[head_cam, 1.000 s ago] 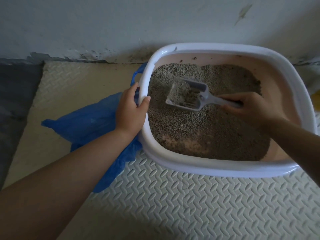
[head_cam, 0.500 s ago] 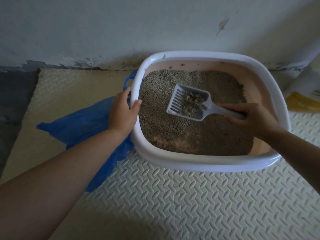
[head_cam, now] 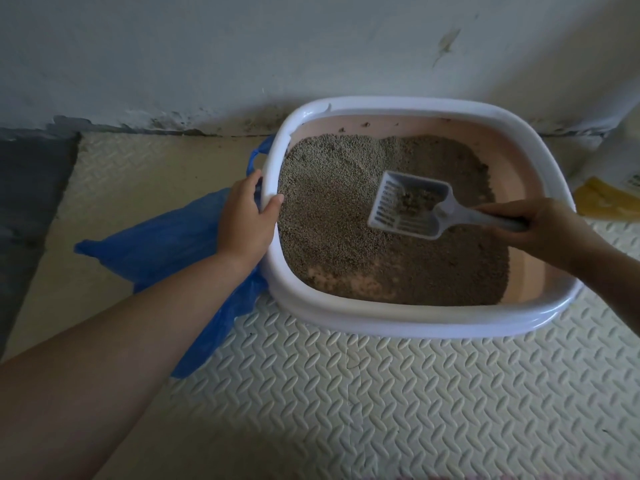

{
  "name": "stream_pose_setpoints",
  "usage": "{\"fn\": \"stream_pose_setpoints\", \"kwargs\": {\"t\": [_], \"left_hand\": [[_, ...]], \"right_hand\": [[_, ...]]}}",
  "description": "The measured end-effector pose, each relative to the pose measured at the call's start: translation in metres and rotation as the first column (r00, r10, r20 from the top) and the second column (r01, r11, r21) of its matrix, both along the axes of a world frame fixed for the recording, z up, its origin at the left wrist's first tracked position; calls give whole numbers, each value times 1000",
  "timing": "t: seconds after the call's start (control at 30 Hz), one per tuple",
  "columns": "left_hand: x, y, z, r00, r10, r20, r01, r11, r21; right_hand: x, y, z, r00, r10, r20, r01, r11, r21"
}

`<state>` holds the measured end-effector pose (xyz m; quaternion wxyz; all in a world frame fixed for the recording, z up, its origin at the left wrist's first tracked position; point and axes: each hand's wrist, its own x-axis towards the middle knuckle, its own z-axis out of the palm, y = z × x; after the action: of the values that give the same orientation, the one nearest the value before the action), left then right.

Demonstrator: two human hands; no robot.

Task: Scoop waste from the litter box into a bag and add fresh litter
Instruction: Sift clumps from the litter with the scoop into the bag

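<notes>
While the left hand (head_cam: 246,216) curls its fingers (head_cam: 273,208) over the white plastic litter box (head_cam: 398,317) rim to steady it at frame centre, the right hand (head_cam: 540,230) grips the slotted grey plastic scoop (head_cam: 408,206), clumps aboard.

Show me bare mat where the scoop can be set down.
Widest bare patch: the mat in front of the litter box, right of the blue bag. Another lies behind the bag, by the wall. Crowded: the box's left side, with bag and left hand; far right, a yellow-and-white package.
</notes>
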<state>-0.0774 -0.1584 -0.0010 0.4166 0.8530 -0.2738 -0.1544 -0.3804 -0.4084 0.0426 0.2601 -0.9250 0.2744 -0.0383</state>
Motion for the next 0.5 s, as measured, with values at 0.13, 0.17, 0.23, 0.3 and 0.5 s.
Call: {"fn": "stream_pose_setpoints", "kwargs": {"t": [0.13, 0.17, 0.23, 0.3, 0.5], "left_hand": [[-1, 0, -1, 999, 29, -19, -30, 999, -28], [-2, 0, -2, 999, 35, -19, -35, 999, -30], [-2, 0, -2, 999, 41, -28, -42, 998, -41], [-2, 0, -3, 997, 50, -50, -53, 997, -59], [-3, -1, -5, 993, 80, -89, -87, 993, -80]], "right_hand": [[3, -9, -5, 982, 113, -150, -125, 989, -75], [7, -10, -4, 976, 141, -168, -155, 985, -72], [19, -7, 0, 949, 216, -230, -232, 972, -44], [33, -2, 2, 894, 302, -330, -326, 945, -19], [84, 28, 3, 740, 442, -507, -531, 847, -36]]}}
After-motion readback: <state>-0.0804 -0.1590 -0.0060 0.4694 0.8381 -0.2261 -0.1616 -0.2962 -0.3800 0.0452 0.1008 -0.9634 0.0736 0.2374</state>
